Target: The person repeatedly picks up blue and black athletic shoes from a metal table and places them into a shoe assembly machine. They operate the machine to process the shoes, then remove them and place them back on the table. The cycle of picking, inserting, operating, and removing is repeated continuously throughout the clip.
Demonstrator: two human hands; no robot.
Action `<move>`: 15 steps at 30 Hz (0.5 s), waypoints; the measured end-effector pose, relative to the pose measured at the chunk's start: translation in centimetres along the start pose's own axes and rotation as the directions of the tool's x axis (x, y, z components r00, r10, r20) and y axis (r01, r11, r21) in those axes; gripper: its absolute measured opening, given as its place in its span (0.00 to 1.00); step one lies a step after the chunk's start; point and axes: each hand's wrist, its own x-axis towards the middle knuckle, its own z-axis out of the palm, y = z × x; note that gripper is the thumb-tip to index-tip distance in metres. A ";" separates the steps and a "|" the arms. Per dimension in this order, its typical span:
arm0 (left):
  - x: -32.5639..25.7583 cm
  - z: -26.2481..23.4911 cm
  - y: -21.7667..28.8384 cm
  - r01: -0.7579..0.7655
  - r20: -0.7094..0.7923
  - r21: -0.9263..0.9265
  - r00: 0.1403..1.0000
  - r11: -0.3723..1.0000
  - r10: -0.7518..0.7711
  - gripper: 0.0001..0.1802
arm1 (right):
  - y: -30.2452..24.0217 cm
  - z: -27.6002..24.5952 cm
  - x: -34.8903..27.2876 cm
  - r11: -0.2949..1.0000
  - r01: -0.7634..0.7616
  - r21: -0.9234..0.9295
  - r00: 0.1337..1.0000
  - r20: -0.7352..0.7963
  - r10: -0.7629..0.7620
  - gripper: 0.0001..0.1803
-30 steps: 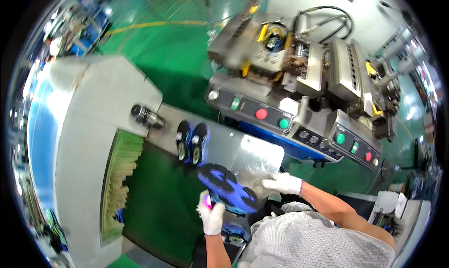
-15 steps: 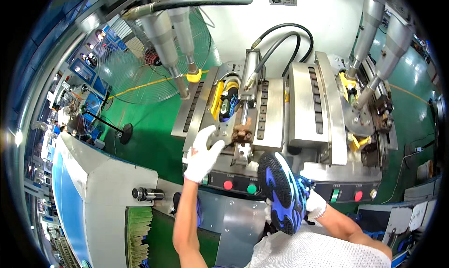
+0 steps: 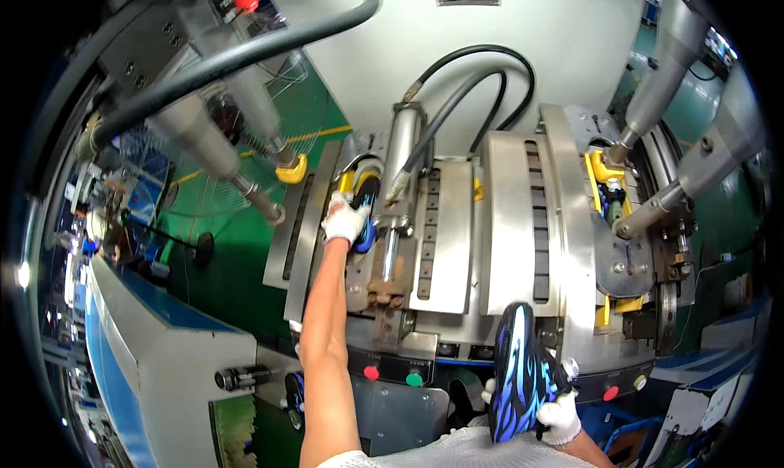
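My left hand (image 3: 346,220), in a white glove, reaches into the machine's left station. Its fingers are closed about the side of a dark-and-blue sports shoe (image 3: 366,237) lying there beside a yellow pad (image 3: 346,180). Part of that shoe is hidden behind the glove. Low in front of my body, my right hand (image 3: 560,419), also gloved, grips a second sports shoe (image 3: 519,366), black with blue and purple streaks. This shoe stands toe up, with its patterned upper in view.
Metal press arms (image 3: 204,141) hang at the left, and others (image 3: 670,174) at the right. Black hoses (image 3: 482,51) arch behind a cylinder (image 3: 403,141). A button panel (image 3: 392,372) runs along the machine's front. Another shoe (image 3: 296,398) is low at the left, near a green brush (image 3: 234,427).
My left hand has moved forward from above the machine's front onto the shoe in the left station. The shoe in my right hand has turned from sole to upper. The view has shifted.
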 end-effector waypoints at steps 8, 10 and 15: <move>-15.2 -17.9 1.6 -0.091 -0.212 -0.369 0.977 0.925 0.012 0.34 | 3.0 0.7 4.1 0.939 -0.026 -0.342 0.998 -0.062 0.005 0.33; -21.3 -19.6 -0.7 -0.245 -0.340 -0.395 0.934 0.885 0.106 0.30 | 2.7 4.0 5.8 0.944 -0.069 -0.322 0.989 -0.147 0.022 0.29; -37.8 -20.5 -10.2 0.033 -0.282 -0.432 0.944 0.901 -0.170 0.31 | 6.3 16.5 21.5 0.929 -0.056 -0.367 0.998 0.017 0.067 0.17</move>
